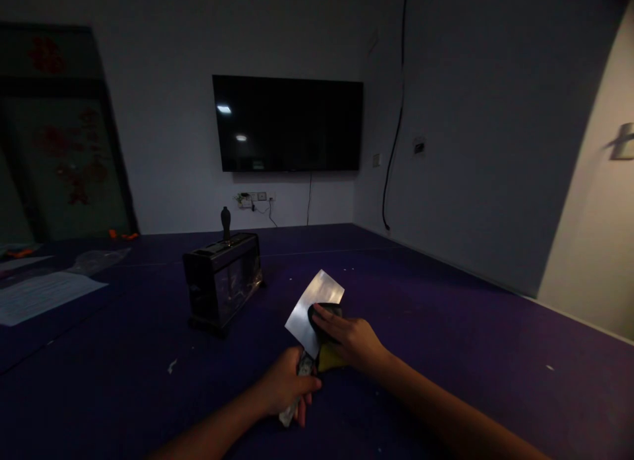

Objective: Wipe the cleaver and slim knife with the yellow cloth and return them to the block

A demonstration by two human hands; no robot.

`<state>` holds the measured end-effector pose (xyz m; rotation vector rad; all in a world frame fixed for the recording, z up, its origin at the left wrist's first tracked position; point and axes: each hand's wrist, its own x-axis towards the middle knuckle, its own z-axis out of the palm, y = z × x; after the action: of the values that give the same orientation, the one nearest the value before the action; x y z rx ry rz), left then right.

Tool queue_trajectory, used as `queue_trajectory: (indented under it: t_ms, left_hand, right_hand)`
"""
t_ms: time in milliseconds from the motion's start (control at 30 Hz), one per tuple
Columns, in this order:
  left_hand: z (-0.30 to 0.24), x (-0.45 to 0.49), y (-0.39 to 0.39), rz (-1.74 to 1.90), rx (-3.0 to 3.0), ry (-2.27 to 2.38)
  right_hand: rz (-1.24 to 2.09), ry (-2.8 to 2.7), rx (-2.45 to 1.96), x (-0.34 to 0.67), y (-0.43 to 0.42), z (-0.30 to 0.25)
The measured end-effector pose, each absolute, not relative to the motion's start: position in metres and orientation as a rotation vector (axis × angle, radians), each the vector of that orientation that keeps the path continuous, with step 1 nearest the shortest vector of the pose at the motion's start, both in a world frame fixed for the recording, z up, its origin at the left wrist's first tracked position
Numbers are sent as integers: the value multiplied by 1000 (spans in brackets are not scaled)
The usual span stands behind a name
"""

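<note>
A cleaver [308, 309] with a broad, shiny blade points away from me, its blade tilted toward the upper right. My left hand [291, 384] is wrapped round its pale patterned handle [306, 365]. Against the blade's right side, my right hand [352, 338] presses a dark and yellow cloth [331, 358], fingers stretched over it. Left of the blade stands a black knife block [222, 281] with clear sides. One dark knife handle [226, 223] sticks up out of its top.
Dark purple matting [421, 328] covers the floor, with small white scraps about. Papers [49, 295] and a clear plastic bag [99, 260] lie at the left. A television [290, 124] hangs on the far wall above sockets, and a black cable [396, 136] runs down the corner.
</note>
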<state>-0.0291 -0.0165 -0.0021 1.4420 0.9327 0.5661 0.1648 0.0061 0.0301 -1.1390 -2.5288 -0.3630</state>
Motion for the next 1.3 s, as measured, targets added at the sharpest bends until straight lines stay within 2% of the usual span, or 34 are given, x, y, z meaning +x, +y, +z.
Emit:
queue_trajectory:
  t_ms: [300,700,867,1033,1300]
  left_hand:
    - [-1,-28,-17,565,1468,902]
    - [-5,-27,-14,595,1449,967]
    - [-7,-27,-14,612,1452,950]
    - [-6,-27,-14,592,1442,972]
    - [-1,-30,-15,520,1483,897]
  right_hand:
    - [-359,-2387,-1264,171,16,26]
    - [-441,-2667,-795,146,-8,25]
    - [-472,-2663,-749,146,-8,26]
    - [-488,-2653,-859,148,-7,30]
    - [-357,-2396,-1266,170,15,27]
